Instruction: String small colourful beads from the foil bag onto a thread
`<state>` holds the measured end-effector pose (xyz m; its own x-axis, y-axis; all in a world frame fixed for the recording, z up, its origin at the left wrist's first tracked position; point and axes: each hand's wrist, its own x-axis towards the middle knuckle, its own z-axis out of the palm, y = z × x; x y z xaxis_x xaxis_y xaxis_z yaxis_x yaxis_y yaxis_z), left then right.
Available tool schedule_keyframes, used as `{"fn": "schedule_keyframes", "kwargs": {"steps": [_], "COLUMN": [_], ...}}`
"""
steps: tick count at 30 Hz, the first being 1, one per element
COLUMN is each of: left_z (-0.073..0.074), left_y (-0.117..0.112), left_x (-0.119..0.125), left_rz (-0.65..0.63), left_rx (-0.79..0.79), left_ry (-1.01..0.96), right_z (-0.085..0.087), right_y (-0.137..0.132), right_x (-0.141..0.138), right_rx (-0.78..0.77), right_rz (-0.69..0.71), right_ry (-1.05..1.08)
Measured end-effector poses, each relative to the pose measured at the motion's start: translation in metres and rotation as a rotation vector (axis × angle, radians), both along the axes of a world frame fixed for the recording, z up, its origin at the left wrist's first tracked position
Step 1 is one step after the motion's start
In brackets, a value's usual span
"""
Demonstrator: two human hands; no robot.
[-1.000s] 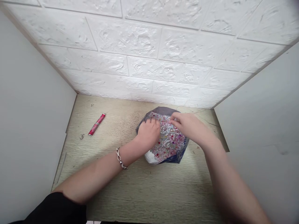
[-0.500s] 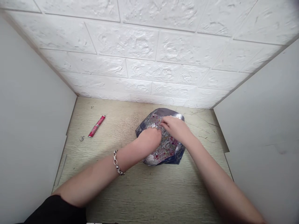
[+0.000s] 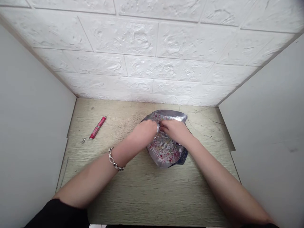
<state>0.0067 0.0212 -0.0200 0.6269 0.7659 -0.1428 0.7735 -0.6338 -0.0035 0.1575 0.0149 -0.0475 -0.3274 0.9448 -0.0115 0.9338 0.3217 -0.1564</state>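
A foil-lined bag [image 3: 182, 155], dark on its outer side, lies spread open on the table with many small beads [image 3: 166, 153] in white, pink and red on it. Over its upper left part, my left hand [image 3: 146, 132] is curled closed, with its fingertips turned away from view. My right hand [image 3: 176, 129] comes in from the right above the beads, thumb and fingers drawn together in a pinch. The fingertips of both hands nearly meet. Whatever they hold is too small or too hidden to make out.
On the left of the wooden table [image 3: 142, 196] lies a red tube-like packet [image 3: 98, 127]. Small metal pieces [image 3: 83, 140] are beside it. Thin threads [image 3: 206, 123] trail at the right back. A white brick-pattern wall and grey side panels enclose the table.
My left hand has moved up and to the left across the bag, uncovering more of the beads. The right hand has shifted slightly left and stays pinched.
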Motion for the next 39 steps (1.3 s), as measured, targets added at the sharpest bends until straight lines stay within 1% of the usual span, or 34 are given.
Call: {"fn": "schedule_keyframes", "kwargs": {"steps": [1, 4, 8, 11, 15, 20, 23, 31, 36, 39], "left_z": [0.002, 0.007, 0.009, 0.008, 0.007, 0.007, 0.008, 0.007, 0.006, 0.007], "left_y": [0.005, 0.016, 0.024, 0.027, 0.024, 0.008, 0.003, 0.008, 0.019, 0.019], "left_x": [-0.003, -0.008, -0.010, -0.009, -0.009, -0.005, -0.003, -0.006, -0.010, -0.011], "left_rz": [0.004, 0.004, 0.050, 0.038, 0.015, 0.066, 0.067, 0.022, 0.010, 0.029], "left_rx": [0.009, -0.056, -0.028, -0.010, -0.012, 0.015, 0.011, -0.001, -0.059, -0.050], "left_ry": [-0.009, -0.033, -0.090, -0.054, 0.028, 0.092, 0.126, 0.138, 0.035, 0.011], "right_z": [0.000, -0.002, -0.004, -0.007, -0.012, -0.017, -0.018, -0.019, -0.019, -0.019], "right_y": [0.000, 0.001, 0.001, 0.001, 0.001, 0.003, 0.003, 0.003, 0.003, 0.003], "right_x": [0.000, 0.001, 0.000, -0.001, -0.003, -0.003, -0.003, -0.003, -0.003, -0.003], "right_rx": [0.001, -0.003, 0.031, 0.068, 0.105, 0.133, 0.136, 0.128, 0.143, 0.151], "right_rz": [-0.001, -0.004, -0.030, -0.051, -0.076, -0.078, -0.074, -0.079, -0.076, -0.070], "right_ry": [0.013, 0.038, 0.061, 0.079, 0.112, 0.137, 0.140, 0.154, 0.150, 0.164]}}
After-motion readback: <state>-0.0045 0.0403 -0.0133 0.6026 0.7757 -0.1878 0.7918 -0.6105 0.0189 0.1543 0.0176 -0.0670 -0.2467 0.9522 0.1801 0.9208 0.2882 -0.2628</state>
